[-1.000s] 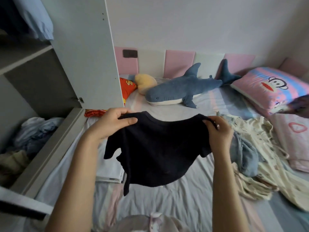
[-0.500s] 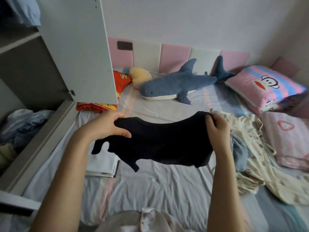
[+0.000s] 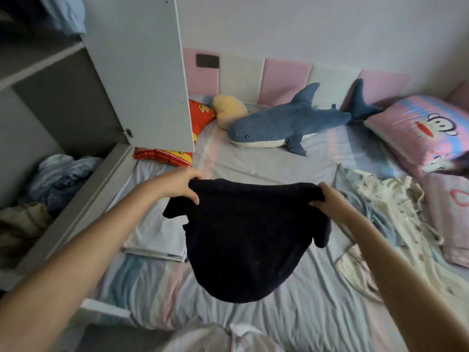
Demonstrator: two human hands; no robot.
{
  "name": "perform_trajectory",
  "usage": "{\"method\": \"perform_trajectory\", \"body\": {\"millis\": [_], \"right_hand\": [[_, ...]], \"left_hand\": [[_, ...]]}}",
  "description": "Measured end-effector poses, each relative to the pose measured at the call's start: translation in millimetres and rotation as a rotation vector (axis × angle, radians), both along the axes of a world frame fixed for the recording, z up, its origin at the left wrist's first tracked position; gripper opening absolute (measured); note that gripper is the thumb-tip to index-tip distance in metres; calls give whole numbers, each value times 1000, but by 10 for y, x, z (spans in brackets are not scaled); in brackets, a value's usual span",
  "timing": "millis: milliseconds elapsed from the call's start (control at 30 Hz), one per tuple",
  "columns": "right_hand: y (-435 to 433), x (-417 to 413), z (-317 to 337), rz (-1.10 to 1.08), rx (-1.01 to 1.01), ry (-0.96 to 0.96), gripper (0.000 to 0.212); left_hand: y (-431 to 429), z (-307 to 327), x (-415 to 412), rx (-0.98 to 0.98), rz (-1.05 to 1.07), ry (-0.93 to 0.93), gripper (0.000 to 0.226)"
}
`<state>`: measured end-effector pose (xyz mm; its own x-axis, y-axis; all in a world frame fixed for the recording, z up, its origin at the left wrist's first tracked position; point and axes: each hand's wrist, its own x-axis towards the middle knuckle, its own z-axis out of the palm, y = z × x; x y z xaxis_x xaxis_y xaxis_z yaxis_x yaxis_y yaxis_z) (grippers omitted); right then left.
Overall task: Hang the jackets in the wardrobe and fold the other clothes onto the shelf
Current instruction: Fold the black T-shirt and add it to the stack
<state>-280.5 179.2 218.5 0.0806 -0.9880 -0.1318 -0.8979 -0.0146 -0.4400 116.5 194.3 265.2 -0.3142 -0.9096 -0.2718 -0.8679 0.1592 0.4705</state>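
A dark navy T-shirt (image 3: 248,240) hangs spread over the bed, held up by both shoulders. My left hand (image 3: 177,184) grips its left shoulder and my right hand (image 3: 327,201) grips its right shoulder. The shirt's body billows down toward the sheet. A folded pale garment (image 3: 154,232) lies flat on the bed under its left sleeve. To the right lies a loose pile of cream patterned and blue clothes (image 3: 380,212). The open wardrobe (image 3: 63,102) stands on the left, with crumpled clothes (image 3: 58,179) on its lower shelf.
The wardrobe door (image 3: 142,72) stands open over the bed's left corner. A blue plush shark (image 3: 291,125), a yellow cushion (image 3: 228,110), a red pillow (image 3: 200,113) and a pink cartoon pillow (image 3: 426,130) lie along the headboard. Striped sheet (image 3: 304,313) covers the bed.
The shirt swung up flat half a second ago and has dropped back to hang open. Both hands keep their grip at the shoulders and have moved slightly forward.
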Motion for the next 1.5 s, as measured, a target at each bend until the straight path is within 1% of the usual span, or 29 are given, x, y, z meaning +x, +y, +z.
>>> {"method": "perform_trajectory", "body": {"millis": [67, 133, 200, 267, 333, 367, 433, 500, 533, 600, 633, 700, 767, 800, 833, 867, 900, 933, 967, 1000, 1067, 1167, 1233, 1300, 1333, 1367, 1400, 1467, 1500], "right_hand": [[-210, -49, 143, -53, -75, -29, 25], [-437, -102, 379, -112, -177, -46, 21], [-594, -120, 652, -171, -308, -82, 24], [-708, -122, 911, -233, -468, -161, 24], [-814, -193, 1078, -287, -601, -239, 23], [-846, -215, 1109, -296, -635, -246, 22], [-899, -323, 1075, -339, -665, -232, 19], [-831, -370, 799, -393, -635, -243, 18], [-744, -376, 539, -432, -586, -263, 20], [-614, -400, 108, -475, -494, -285, 28], [-527, -399, -131, -487, -437, -262, 30], [-352, -398, -684, -431, -321, -191, 24], [-234, -389, -1310, -355, -204, -95, 22], [-120, -379, -1810, -310, -136, -36, 24], [-48, -348, -1911, -264, -78, 4, 28], [73, -297, -2174, -220, -2, 57, 31], [194, -262, -2606, -188, 54, 115, 33], [363, -229, -2933, -165, 106, 129, 34], [507, -182, -3088, -137, 176, 140, 34], [730, -157, -3386, -113, 249, 161, 34], [1086, -172, -3785, -88, 347, 186, 33], [1566, -281, -4127, -69, 461, 212, 33], [1803, -360, -4321, -65, 514, 198, 37], [1927, -383, -4417, -195, 562, 90, 46], [1919, -371, -4439, -322, 542, 24, 46], [1861, -345, -4453, -440, 484, -14, 43], [1772, -310, -4447, -524, 407, -31, 39], [1453, -253, -4504, -581, 274, -67, 31], [1296, -216, -4528, -613, 232, -126, 29]], "left_hand": [[-262, 164, -51, -142, -52, -154, 32], [-523, 389, -128, -291, -88, -214, 33], [-758, 587, -207, -413, -105, -168, 34], [-949, 746, -293, -588, -117, -155, 34], [-1113, 846, -372, -767, -75, -125, 34], [-1134, 841, -373, -825, -39, -94, 34], [-1239, 754, -452, -858, -2, -48, 30], [-1252, 465, -501, -805, -6, -52, 23], [-1225, 213, -523, -746, -22, -64, 23], [-1139, -274, -474, -648, -62, -59, 30], [-1083, -564, -434, -585, -92, -57, 37], [-944, -1123, -372, -443, -129, -75, 42], [-845, -1743, -319, -344, -143, -107, 42], [-700, -2268, -317, -266, -127, -108, 41], [-607, -2332, -301, -194, -134, -114, 40], [-455, -2583, -303, -128, -139, -131, 41], [-296, -3048, -278, -83, -149, -139, 42], [-96, -3399, -249, -28, -138, -123, 43], [51, -3518, -246, 45, -138, -130, 44], [274, -3811, -236, 108, -128, -131, 45], [591, -4170, -207, 187, -127, -98, 47], [882, -4487, -159, 314, -157, -84, 39], [984, -4721, -91, 482, -182, -49, 36], [1015, -4888, -29, 698, -143, 53, 33], [985, -4947, -17, 758, -60, 128, 32], [914, -5013, 3, 752, 41, 198, 33], [814, -5067, 11, 692, 139, 241, 35], [487, -5189, -33, 488, 266, 254, 33], [345, -5212, -86, 402, 304, 262, 29]]}}
